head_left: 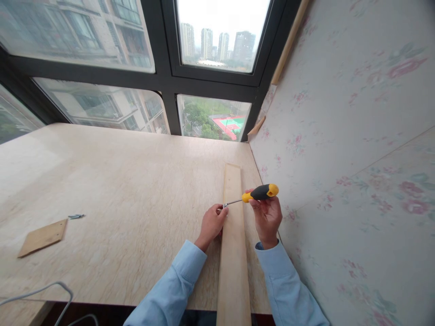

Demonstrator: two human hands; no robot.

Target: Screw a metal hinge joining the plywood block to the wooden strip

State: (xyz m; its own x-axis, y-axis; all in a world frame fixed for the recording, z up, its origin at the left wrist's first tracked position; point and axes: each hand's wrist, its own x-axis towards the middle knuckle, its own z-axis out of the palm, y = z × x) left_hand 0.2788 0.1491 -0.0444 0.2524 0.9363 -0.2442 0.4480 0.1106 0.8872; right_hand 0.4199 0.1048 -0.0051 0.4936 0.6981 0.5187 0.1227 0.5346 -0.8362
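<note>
A long pale wooden plank (233, 253) lies on the marble-look tabletop (118, 203), running away from me near the right wall. My right hand (267, 217) holds a yellow and black screwdriver (260, 193) by its handle, the shaft pointing left. My left hand (212, 222) rests against the plank's left edge, fingers pinched at the screwdriver tip, apparently on a small screw that is too small to make out.
A small thin wooden square (43, 237) and loose screws (76, 216) lie at the left of the table. A grey cable (50, 290) loops at the front left edge. Floral wallpaper (340, 158) covers the right wall; windows (214, 36) stand behind.
</note>
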